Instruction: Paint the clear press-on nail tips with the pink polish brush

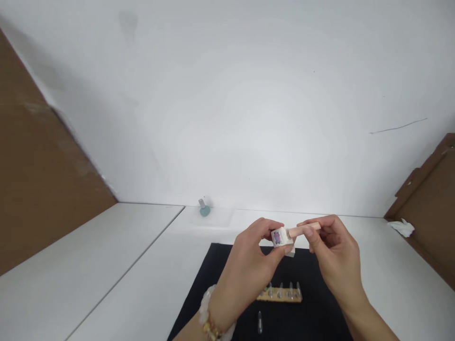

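So the left hand had a tight pinch on a small white block with a purple flower print, and the right hand was clenched around a peach stick, its end butted right up against the block. Both grips were closed, held up in the air just over the far edge of a black mat. There was also a white bit sticking out under the block, and I couldn't tell if it was part of it. The weak spot IMO was that tiny contact: push the stick too hard or at an angle and it could skid off, or the block could squirt out of the pinch. Anything dropped would likely land on the mat, right by the wooden strip with clear pointed tips standing along it, and those looked easy to knock over. A loose clear tip lay nearer the mat's near edge, where a low wrist and its bracelet could catch it. Past the mat's far edge sat a teal bottle on the desk, with a crumpled tissue off to the mat's right.
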Motion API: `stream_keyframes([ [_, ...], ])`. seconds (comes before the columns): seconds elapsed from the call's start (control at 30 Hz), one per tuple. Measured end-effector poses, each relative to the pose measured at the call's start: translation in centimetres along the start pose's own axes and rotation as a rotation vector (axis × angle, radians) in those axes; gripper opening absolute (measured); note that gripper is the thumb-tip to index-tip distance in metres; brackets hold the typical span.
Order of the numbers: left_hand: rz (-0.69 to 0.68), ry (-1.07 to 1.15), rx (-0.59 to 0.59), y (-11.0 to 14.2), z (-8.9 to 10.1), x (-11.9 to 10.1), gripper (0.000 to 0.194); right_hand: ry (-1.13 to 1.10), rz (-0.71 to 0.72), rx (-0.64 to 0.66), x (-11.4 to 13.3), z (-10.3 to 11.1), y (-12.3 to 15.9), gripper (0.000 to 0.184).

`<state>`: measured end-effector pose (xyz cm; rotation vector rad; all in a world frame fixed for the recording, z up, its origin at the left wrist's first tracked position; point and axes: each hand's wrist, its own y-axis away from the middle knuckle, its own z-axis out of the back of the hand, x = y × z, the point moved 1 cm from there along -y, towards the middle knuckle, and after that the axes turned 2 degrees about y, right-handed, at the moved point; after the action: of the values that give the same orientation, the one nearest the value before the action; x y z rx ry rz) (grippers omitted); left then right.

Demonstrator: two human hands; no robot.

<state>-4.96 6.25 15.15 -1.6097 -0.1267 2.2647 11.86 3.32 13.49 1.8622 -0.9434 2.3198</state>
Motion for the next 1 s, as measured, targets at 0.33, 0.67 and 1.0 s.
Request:
stream_keyframes([
  [0.33, -0.114, -0.067, 0.026, 0.1, 0.0, 0.3, 0.021, -0.080, -0.060, 0.180, 0.1, 0.6, -1.2, 0.030],
  [0.67, -0.044, -0.025, 0.102, -0.1, 0.4, 0.4, 0.022, 0.030, 0.027, 0.269, 0.8, 1.3, -1.0, 0.022],
  [1.0, -0.056, -0.005, 0.109, -0.1, 0.2, 0.3, 0.018, 0.169, 0.046, 0.191, 0.9, 1.0, -0.6, 0.022],
])
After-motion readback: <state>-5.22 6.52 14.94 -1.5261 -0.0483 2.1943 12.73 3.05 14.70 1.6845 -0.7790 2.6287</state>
